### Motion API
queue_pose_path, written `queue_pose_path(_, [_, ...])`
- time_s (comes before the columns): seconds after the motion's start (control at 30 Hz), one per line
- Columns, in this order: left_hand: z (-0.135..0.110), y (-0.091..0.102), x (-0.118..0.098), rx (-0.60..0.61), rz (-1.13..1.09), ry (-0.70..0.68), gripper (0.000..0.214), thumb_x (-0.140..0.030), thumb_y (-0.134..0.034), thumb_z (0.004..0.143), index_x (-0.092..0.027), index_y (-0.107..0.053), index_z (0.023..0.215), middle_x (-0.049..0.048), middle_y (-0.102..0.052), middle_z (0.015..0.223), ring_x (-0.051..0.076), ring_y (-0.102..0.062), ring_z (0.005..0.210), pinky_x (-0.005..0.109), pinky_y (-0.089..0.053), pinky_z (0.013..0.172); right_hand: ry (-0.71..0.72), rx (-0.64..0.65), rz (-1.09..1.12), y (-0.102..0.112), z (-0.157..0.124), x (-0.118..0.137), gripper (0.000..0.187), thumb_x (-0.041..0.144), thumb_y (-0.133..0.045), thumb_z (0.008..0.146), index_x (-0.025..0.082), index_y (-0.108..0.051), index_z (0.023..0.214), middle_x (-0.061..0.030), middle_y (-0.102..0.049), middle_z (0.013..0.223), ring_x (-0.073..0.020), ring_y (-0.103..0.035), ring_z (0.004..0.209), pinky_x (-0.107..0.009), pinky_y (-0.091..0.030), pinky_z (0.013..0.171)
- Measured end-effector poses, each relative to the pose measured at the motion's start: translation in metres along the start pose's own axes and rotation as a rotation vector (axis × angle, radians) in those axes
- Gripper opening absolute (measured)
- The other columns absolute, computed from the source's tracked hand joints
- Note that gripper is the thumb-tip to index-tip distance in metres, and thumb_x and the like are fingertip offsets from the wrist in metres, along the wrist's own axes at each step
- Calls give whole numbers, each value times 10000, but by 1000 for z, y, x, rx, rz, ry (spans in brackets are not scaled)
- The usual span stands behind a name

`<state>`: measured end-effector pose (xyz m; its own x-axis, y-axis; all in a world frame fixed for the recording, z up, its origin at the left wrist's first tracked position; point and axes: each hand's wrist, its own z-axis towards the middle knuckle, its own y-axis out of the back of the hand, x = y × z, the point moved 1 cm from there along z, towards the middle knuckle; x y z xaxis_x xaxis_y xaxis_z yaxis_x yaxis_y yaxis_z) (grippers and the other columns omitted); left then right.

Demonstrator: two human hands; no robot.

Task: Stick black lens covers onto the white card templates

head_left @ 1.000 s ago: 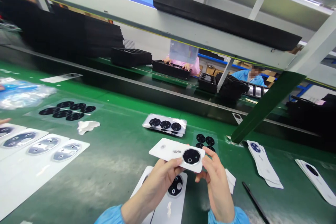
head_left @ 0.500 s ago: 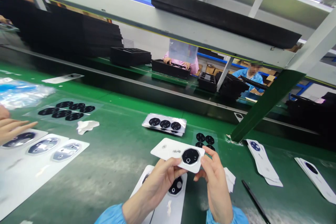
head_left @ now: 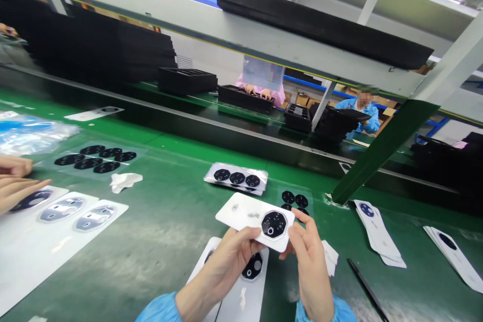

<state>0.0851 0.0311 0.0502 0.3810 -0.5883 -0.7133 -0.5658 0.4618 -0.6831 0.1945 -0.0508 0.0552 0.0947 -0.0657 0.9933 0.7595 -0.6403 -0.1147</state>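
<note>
A white phone back cover [head_left: 241, 215] with a black octagonal camera piece is held up between my hands, tilted toward me. My left hand [head_left: 236, 256] pinches its lower edge, thumb on top near the camera piece. On the camera end, my right hand [head_left: 307, 246] grips the corner with thumb and fingers. Below them lie more white covers [head_left: 245, 297] on the bench, partly hidden by my left forearm. Beyond the held cover sits a stack of clear-wrapped strips with black discs [head_left: 236, 178]. A sheet of black octagonal stickers [head_left: 295, 197] is partly behind it.
A black stick-like tool [head_left: 366, 287] and crumpled white paper [head_left: 330, 257] lie right. Stacked covers [head_left: 379, 234] rest farther right, near a green post [head_left: 385, 151]. At left, another person's hand [head_left: 15, 191] touches white covers [head_left: 56, 241]. A moving-belt-like strip [head_left: 188, 123] runs behind.
The held cover has tilted slightly, its left end a little higher, while my grip stays the same. At left, the co-worker's hands have shifted. A cover on the far strip has moved slightly right.
</note>
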Motion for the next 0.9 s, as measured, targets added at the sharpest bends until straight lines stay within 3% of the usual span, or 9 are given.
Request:
queue_pose_path(0.37, [2, 4, 3, -9, -63, 8, 120, -188, -658, 754, -134, -712, 847, 63, -713, 946, 208, -627, 883, 324, -526, 784, -71, 2, 125, 2, 3, 0, 476, 487, -655, 764, 191, -496, 1101, -4, -664, 774, -127, -550, 596, -243, -455, 508])
queue_pose_path(0.47, [-2, 5, 6, 38, -35, 22, 316, -246, -705, 741, -174, -669, 1047, 82, -663, 1137, 266, -601, 1028, 389, -510, 850, -130, 7, 198, 7, 9, 5, 415, 408, -687, 748, 161, -543, 1049, 8, -647, 703, -106, -523, 543, -224, -451, 470])
queue_pose_path(0.57, [-3, 7, 9, 51, -63, -24, 650, -250, -767, 684, -298, -505, 1276, 50, -486, 1385, 309, -477, 1225, 460, -457, 948, -193, 24, 274, 12, 16, 12, 311, 306, -702, 730, 134, -593, 965, 27, -603, 613, -89, -491, 506, -188, -424, 406])
queue_pose_path(0.63, [-2, 9, 10, 45, -89, -69, 715, -252, -763, 693, -344, -435, 1321, 30, -405, 1447, 303, -445, 1260, 475, -406, 1008, -217, 47, 320, 14, 18, 14, 273, 283, -718, 711, 129, -611, 909, 28, -590, 587, -88, -495, 507, -174, -418, 385])
queue_pose_path(0.9, [1, 13, 8, -51, -171, -18, 687, -309, -701, 756, -209, -372, 1351, 104, -591, 1269, 273, -579, 1114, 434, -383, 1030, -245, 122, 387, 13, 13, 0, 282, 334, -760, 685, 134, -622, 828, -12, -632, 679, -110, -569, 594, -172, -442, 408])
